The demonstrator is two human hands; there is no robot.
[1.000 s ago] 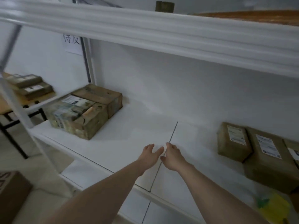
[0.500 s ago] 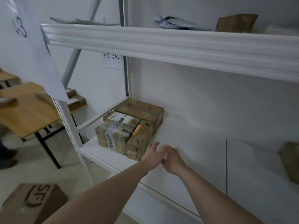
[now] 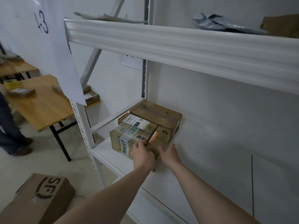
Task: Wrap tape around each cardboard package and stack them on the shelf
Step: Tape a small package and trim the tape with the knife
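Note:
Three cardboard packages sit bunched at the left end of the white shelf (image 3: 113, 160). A taped box with green print (image 3: 129, 138) is in front at the left, a narrow box with an orange label (image 3: 161, 138) stands to its right, and a larger plain box (image 3: 155, 114) lies behind both. My left hand (image 3: 142, 153) grips the near left corner of the narrow box, with fingers in the gap between it and the green-printed box. My right hand (image 3: 169, 151) presses on the narrow box's near right side. A tape roll (image 3: 11, 83) lies on the wooden table (image 3: 42, 107).
The upper shelf beam (image 3: 178, 46) hangs close above, with a grey mailer bag (image 3: 224, 23) on top. More flat packages (image 3: 21, 92) lie on the table. An SF carton (image 3: 38, 198) stands on the floor at lower left. A person's legs (image 3: 9, 126) are at the far left.
The view swung left along the shelf. Both hands travelled left from the bare middle of the shelf and now touch the narrow box among the packages.

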